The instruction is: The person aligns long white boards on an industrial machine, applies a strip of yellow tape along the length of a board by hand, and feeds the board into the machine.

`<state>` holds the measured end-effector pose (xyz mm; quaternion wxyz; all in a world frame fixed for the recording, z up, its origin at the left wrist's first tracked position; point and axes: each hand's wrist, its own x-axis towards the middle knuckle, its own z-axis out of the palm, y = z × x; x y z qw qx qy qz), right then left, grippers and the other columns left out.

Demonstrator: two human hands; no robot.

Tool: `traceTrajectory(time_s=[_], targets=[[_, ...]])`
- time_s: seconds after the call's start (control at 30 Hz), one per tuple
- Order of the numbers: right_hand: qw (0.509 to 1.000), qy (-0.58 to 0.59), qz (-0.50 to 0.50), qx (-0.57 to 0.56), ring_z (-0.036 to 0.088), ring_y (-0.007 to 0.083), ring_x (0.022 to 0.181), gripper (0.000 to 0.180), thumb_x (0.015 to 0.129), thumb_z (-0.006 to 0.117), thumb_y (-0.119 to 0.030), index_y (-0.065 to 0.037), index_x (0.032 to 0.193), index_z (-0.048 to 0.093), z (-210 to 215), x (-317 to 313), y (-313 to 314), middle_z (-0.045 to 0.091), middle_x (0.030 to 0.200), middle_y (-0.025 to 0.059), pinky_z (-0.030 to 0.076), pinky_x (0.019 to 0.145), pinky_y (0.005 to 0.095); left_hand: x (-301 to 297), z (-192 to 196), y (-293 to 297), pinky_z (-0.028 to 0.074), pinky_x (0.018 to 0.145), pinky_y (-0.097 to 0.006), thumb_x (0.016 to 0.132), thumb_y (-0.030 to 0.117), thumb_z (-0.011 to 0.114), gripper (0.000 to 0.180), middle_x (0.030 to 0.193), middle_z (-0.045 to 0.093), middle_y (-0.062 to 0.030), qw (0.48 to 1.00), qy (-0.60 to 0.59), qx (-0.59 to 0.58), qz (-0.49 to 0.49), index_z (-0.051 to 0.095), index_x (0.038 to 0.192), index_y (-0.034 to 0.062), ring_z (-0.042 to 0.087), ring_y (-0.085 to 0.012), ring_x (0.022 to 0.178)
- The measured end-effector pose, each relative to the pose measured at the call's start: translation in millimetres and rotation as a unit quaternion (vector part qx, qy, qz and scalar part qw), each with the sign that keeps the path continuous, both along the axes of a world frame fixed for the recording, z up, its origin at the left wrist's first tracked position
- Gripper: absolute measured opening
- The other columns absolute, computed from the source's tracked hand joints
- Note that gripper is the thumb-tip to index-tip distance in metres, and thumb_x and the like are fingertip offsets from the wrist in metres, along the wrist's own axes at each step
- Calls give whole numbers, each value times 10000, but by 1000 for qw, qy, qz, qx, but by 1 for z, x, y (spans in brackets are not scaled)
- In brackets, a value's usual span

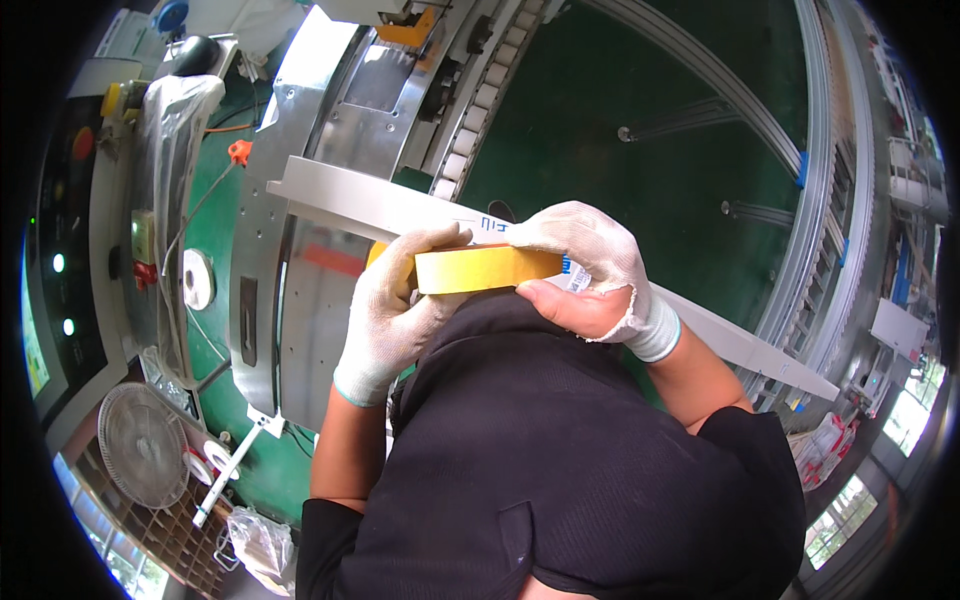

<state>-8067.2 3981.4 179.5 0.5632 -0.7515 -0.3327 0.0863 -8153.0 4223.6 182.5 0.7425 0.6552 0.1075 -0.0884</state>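
Observation:
A roll of yellow tape [488, 270] is held up in front of my body. My left hand [388, 315], in a white knit glove, grips its left end with curled fingers. Around the right end closes my right hand [592, 262], gloved too, with its thumb bare and pressed near the roll's lower edge. A long white bar [370, 203] runs slantwise just beyond both hands and reaches far to the right. Blue marks show on it near my fingers. A bit of yellow also peeks out left of my left hand; I cannot tell what it belongs to.
A metal machine bed [262, 290] stands at the left, with a roller conveyor [470, 130] beyond. Aluminium rails [825, 180] curve along the right. A round fan [143, 445] is at the lower left, near a white tape roll [198, 279] and a plastic-wrapped long item [170, 230].

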Motion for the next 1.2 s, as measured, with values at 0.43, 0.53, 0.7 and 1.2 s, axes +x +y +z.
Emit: traceTrajectory(time_s=[0.43,0.53,0.7,1.2], targets=[[968,176,117,-136,720,306,1076,328,847,712,-166,-1,1130,728,35,-2,27,743,1110,158,554,991,393,-14,28,5,604,857,-401,733,20,829,524,1153,737,-118,841,-225,470,-143,714,1236,110,741,-316,1032],[956,213,135,-148,717,281,1106,282,849,684,-117,2,1101,726,30,-15,31,751,1134,154,550,1008,386,-23,33,7,603,844,-399,755,40,827,484,1144,733,-111,838,-213,467,-185,699,1217,105,740,-314,1023],[919,360,124,-106,679,217,1193,233,881,640,-62,1,1093,713,18,-47,35,749,1204,125,513,1089,359,-48,13,22,609,864,-413,726,31,840,439,1159,733,-106,883,-203,383,-180,709,1136,115,729,-334,1055],[917,354,133,-131,648,175,770,196,898,589,-127,-6,1022,682,7,-87,66,680,875,97,530,703,330,-91,-8,59,601,846,-406,803,109,840,366,1179,714,-86,907,-196,326,-183,703,1142,121,723,-324,1025]])
